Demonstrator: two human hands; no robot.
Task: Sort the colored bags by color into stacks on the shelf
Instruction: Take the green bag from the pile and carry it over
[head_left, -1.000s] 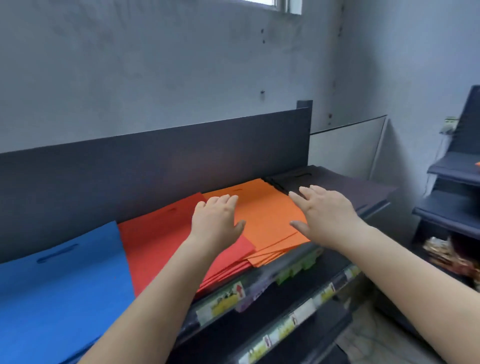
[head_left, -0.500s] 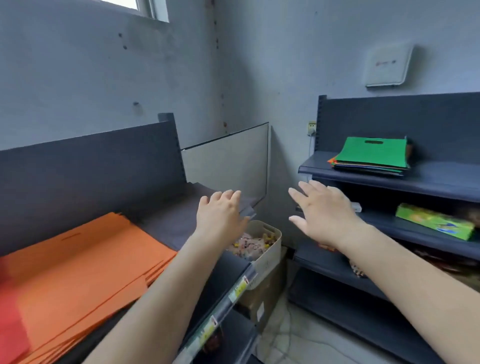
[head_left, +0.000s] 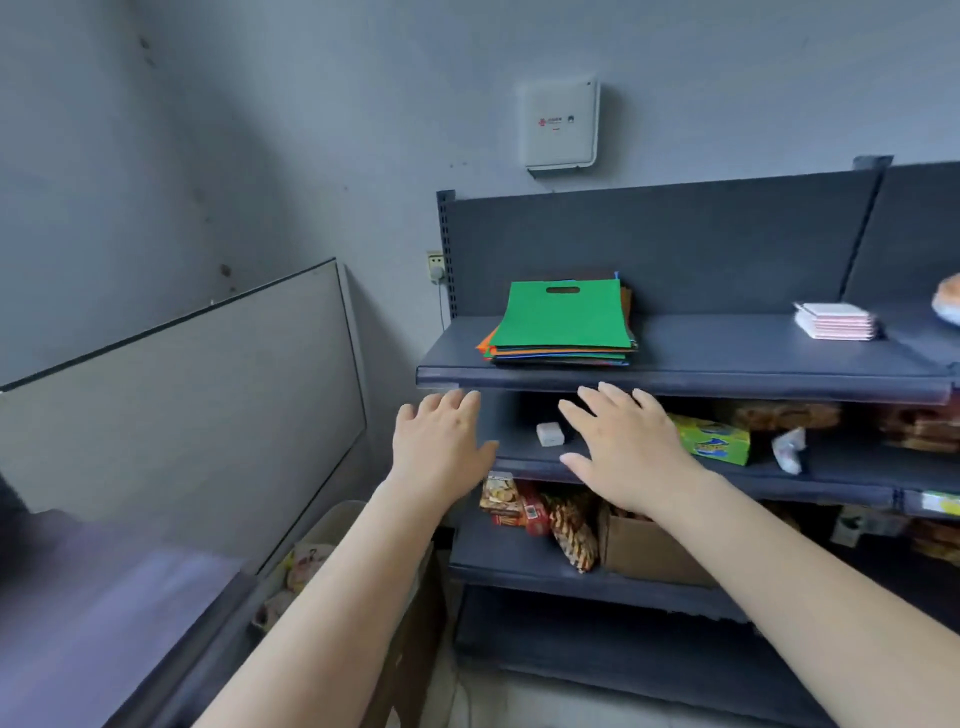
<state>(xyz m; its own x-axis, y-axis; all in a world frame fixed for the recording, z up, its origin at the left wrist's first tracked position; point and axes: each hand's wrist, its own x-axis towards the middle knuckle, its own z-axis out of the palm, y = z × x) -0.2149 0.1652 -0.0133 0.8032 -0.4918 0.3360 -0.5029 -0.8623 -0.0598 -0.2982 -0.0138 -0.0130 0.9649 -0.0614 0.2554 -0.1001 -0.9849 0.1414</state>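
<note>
Head view: your left hand (head_left: 441, 447) and right hand (head_left: 626, 447) hung spread and empty at centre frame, below the mixed stack of flat fabric bags (head_left: 561, 325) on the dark metal shelf (head_left: 727, 374); grabbing carelessly could spill that stack.

view swung right | orange stack gone | mixed bag pile (head_left: 561, 325) centred
</note>
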